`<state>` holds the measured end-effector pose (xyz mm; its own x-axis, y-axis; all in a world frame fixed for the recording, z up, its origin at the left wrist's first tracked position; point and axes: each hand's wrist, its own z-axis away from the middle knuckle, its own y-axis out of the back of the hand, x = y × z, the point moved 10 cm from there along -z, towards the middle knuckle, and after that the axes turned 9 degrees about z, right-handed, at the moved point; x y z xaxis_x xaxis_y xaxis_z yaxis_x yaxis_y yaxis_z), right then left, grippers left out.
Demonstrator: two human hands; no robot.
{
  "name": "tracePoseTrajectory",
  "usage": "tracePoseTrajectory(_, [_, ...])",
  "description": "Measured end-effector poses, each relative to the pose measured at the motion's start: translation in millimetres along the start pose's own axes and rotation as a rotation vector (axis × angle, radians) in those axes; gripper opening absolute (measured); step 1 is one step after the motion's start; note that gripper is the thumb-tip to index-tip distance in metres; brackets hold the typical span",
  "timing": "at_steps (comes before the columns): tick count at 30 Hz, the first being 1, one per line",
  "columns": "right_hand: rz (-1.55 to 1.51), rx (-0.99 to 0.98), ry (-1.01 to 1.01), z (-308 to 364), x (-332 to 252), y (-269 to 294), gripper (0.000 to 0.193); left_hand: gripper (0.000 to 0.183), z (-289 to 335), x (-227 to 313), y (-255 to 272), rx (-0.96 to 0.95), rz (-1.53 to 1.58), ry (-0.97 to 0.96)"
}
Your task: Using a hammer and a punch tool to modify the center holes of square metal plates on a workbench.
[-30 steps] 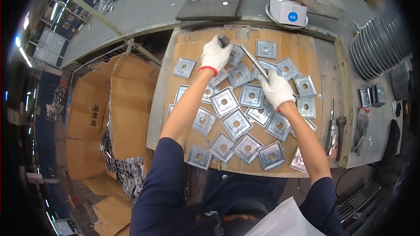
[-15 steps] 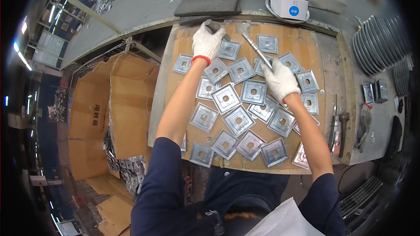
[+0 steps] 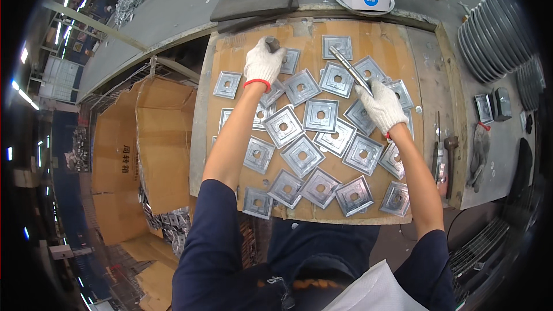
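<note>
Change first: over the last half second my right hand [image 3: 382,107] has carried the metal rod [image 3: 349,67] rightward relative to the work. Its far tip was left of the top plate [image 3: 344,42], upper centre of frame; now it overlaps that plate in view. Contact: cannot tell. The lower-right plate [image 3: 390,202], partly covered by my right forearm [image 3: 425,190] half a second ago, now shows whole.

Meaning for the work in hand: the rod has shifted over the layout, and the square metal plates [image 3: 311,116] remain spread across the brown cardboard sheet [image 3: 380,39], centre of frame, some overlapping at their edges.

Pose: right forearm rises from lower right and leans inward; fingers closed round the rod's near end, rod slanting up and left. Left forearm [image 3: 227,144] reaches up from lower left, much straighter, to upper centre-left. Left hand [image 3: 263,64] is curled round a short dark grey piece [image 3: 272,42], its end poking out past my fingers; kind unclear. Just right of that hand sits another plate [image 3: 292,61], partly hidden by the glove. Touching or not: cannot tell.
</note>
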<state>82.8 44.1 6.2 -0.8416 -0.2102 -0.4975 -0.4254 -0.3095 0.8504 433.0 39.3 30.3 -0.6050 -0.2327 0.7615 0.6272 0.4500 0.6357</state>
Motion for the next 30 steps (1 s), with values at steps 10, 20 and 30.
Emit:
tracePoseTrajectory(10, [0.021,-0.012,0.070,-7,-26,-6,0.061,0.042,3,4,-7,0.004,-0.079,-0.004])
tracePoseTrajectory(20, [-0.060,0.126,0.251,-24,-141,37,0.057,0.039,1,-7,-10,0.014,-0.111,0.075])
tracePoseTrajectory(30, [0.370,-0.073,0.391,-79,-176,-1,0.054,0.045,7,8,-16,-0.075,-0.094,0.081])
